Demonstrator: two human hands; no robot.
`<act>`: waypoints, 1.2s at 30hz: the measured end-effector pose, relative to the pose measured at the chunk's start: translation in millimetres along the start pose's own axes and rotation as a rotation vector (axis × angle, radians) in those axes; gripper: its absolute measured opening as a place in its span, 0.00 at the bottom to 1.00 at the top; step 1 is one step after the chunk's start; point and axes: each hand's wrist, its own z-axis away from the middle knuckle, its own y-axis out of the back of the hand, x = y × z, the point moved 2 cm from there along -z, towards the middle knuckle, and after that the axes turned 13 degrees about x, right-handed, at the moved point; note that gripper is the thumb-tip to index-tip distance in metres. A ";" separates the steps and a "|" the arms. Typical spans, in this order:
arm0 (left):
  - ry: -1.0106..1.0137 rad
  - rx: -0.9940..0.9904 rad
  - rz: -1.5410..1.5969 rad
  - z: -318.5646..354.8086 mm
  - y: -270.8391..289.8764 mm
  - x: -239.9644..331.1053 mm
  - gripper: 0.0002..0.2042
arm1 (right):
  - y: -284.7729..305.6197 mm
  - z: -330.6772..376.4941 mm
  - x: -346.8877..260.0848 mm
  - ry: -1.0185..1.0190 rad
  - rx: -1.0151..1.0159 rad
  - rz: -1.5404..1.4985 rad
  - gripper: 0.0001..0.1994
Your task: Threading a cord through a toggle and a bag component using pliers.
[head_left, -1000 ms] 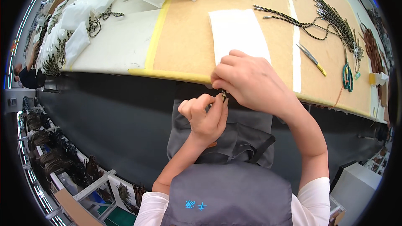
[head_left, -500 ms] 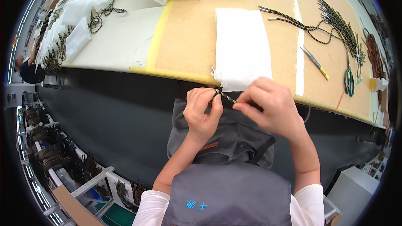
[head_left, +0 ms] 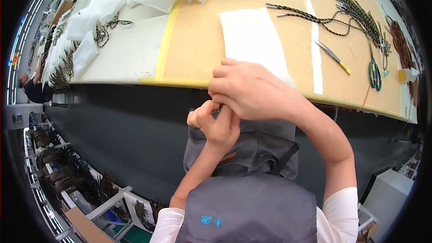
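At the near side of the bench (head_left: 180, 81), the left hand (head_left: 218, 128) pinches the patterned cord (head_left: 217, 111) between its fingers (head_left: 208, 107), the right hand (head_left: 245, 85) hides whether its own pinch, and a loosened hold could cause slipping.

A dark grey apron (head_left: 265, 207) with bright-blue lettering (head_left: 211, 220); a small brown tab (head_left: 228, 157); short white sleeves (head_left: 343, 213).

Two blue characters (head_left: 207, 220), side by side, on grey apron (head_left: 256, 207)
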 end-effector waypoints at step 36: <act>0.301 -0.232 0.501 -17.6 -8.2 2.8 0.03 | -22.7 115.6 -5.0 -0.457 0.568 -0.198 0.03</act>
